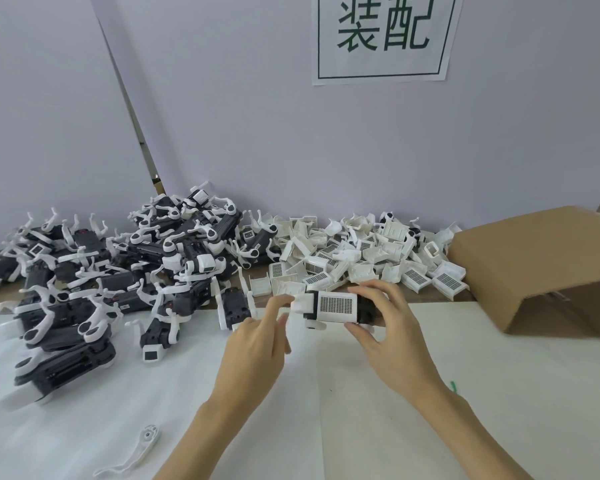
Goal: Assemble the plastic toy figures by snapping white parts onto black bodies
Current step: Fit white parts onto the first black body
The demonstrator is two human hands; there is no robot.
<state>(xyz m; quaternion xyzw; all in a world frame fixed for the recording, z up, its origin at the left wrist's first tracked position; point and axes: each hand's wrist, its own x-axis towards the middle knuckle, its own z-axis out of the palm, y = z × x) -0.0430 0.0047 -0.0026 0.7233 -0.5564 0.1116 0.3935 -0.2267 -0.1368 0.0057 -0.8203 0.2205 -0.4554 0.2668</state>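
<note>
Loose white leg part (132, 455): lies alone on the white sheet (395, 410) at the near edge of the bench (440, 296).

Left hand (257, 344): raised above the sheet, fingers loosely extended, fingertips (284, 301) touching the white end of the held figure; grips nothing.

Right hand (388, 337): thumb below, fingers curled over the top, clamped on the black rear of the toy figure (333, 308). Figure is held clear of the bench, between the two hands, its white grid-patterned cover facing the camera.

Heap of assembled figures (118, 271): black bodies with white limbs, left of the hands.

Heap of white covers (361, 254): behind the hands, against the wall.

Cardboard box (541, 268): on its side, far right, touching the cover heap.

Paper sign (385, 36): on the wall, green characters.
</note>
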